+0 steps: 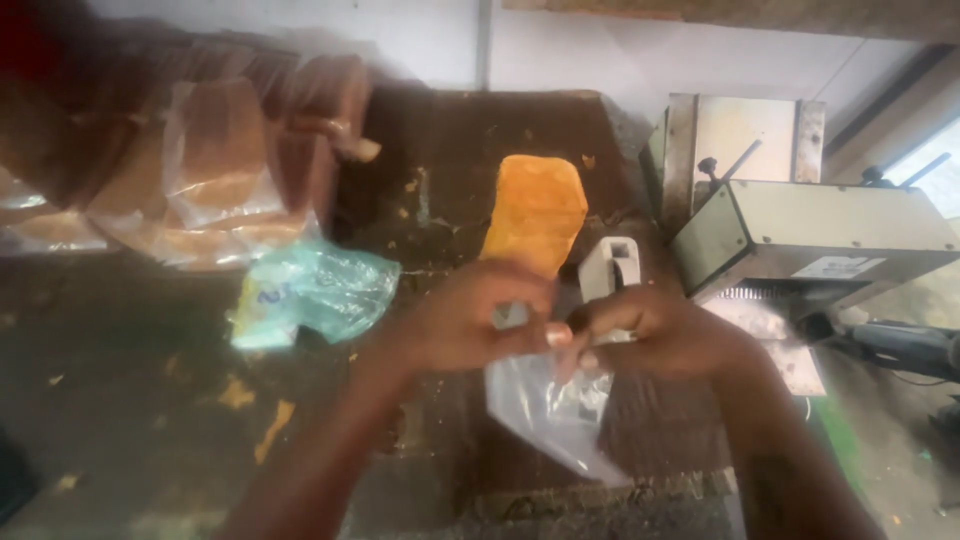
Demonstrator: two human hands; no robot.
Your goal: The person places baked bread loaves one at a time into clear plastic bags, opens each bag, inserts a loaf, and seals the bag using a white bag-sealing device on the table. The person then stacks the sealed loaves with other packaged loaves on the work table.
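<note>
Where hands pinch, clear bag (545,410).

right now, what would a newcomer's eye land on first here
The bright orange-brown loaf at the middle of the dark worktable stands out first. Just in front of it, the left hand and right hand pinch a clear plastic bag between them. At far left sits a stack of bagged loaves; a metal machine stands at right.

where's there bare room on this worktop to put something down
Bare worktop lies at the near left, below the crumpled plastic bags and left of the left hand. Crowded: bagged loaves fill the far left; the unwrapped loaf, both hands with the right hand on a clear bag, and the metal machine fill the right.
</note>
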